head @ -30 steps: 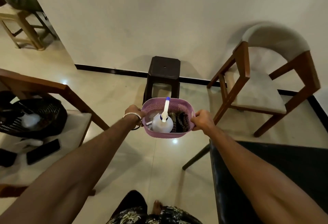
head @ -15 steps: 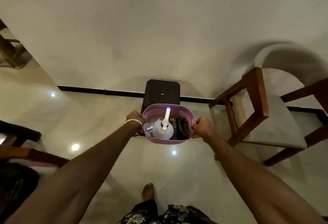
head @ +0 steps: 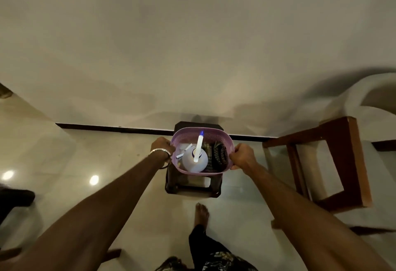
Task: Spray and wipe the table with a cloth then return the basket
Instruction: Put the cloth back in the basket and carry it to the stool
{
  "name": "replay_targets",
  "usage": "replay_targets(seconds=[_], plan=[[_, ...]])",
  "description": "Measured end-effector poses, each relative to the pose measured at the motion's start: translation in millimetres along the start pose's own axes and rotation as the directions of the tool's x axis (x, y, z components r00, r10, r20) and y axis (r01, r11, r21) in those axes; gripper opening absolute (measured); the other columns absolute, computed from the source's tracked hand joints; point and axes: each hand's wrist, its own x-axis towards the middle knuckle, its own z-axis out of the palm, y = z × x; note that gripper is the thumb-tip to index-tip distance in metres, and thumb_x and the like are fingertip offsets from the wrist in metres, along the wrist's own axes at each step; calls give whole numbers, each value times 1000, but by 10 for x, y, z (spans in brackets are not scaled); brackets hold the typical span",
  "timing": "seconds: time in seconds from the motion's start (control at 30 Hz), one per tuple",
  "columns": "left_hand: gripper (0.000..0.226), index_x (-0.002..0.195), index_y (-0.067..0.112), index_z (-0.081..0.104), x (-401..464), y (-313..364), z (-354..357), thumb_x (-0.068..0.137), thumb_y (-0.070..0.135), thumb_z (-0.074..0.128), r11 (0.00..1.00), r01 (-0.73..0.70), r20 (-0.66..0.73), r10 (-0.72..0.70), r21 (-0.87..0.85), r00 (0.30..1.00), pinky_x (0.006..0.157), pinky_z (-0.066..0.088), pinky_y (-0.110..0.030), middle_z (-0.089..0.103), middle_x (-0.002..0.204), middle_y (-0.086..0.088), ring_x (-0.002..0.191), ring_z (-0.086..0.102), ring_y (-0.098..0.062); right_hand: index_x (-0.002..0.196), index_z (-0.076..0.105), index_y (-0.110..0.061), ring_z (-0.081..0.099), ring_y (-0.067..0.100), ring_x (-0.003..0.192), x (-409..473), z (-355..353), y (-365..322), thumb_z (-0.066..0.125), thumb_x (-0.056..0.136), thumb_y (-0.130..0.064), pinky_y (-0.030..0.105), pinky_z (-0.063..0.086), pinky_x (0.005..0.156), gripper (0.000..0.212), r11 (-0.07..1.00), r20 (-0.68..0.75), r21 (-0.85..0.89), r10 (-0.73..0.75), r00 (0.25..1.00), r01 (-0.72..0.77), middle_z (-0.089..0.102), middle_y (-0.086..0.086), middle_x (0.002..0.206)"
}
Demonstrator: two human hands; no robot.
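Final step in hand, judged from the layout: returning the basket. No bench shows here, so nothing of the wiped surface can be checked.

Left to right. The left hand (head: 162,146), a bangle (head: 160,150) at its wrist, curls over the left rim of the purple basket (head: 214,135). Inside the basket a white spray bottle (head: 195,162) stands upright on the left, and a dark folded cloth (head: 219,156) lies on the right; small white items sit beside the bottle, too small to identify. The right hand (head: 242,156) curls over the right rim. Each grip is thus closed on the basket, which is carried level between them.

The basket is held directly over a dark stool (head: 194,186) that stands against the far wall; whether its base already touches the seat cannot be told.

The next move probably calls for a straight descent onto the seat, then release of both rims.

Edges and room: the seat looks scarcely wider than the basket, so centring matters. Open floor lies left of the stool. A wooden chair (head: 334,163) stands near on the right, limiting sideways travel there. A bare foot (head: 201,211) rests just near of the stool.
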Motion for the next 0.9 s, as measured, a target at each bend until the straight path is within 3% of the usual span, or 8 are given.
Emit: replay_targets(seconds=[0.27,0.5,0.7,0.9], plan=[[16,90,6,72,1189,155,330,78,15,66,995,97,-31,-97,-10,995,76,59,-40,73,90,-15,81,70,-32,85,60,-7,72,34,77,1220,225,-208,71,85,-15,52,61,71,14,995,31,-97,24,999,-21,70,17,89],[23,101,6,72,1953,86,631,80,16,66,989,144,4,-145,22,989,77,52,-29,72,100,-14,90,67,-32,100,62,-5,72,33,82,1915,578,-157,72,85,-13,48,62,74,19,979,56,-190,91,994,-79,70,16,97],[27,107,3,65,2321,-23,808,83,14,68,987,161,14,-161,23,987,84,49,-32,67,112,-17,102,63,-34,106,62,-6,68,25,85,2213,808,-68,69,91,-14,33,58,71,19,967,69,-217,153,986,-135,69,12,101],[28,109,2,64,2500,-101,912,83,13,69,986,162,42,-164,46,986,82,50,-34,66,113,-17,101,62,-34,108,62,-5,72,32,84,2330,999,84,73,88,-13,45,63,76,24,966,77,-189,195,978,-177,71,15,101]])
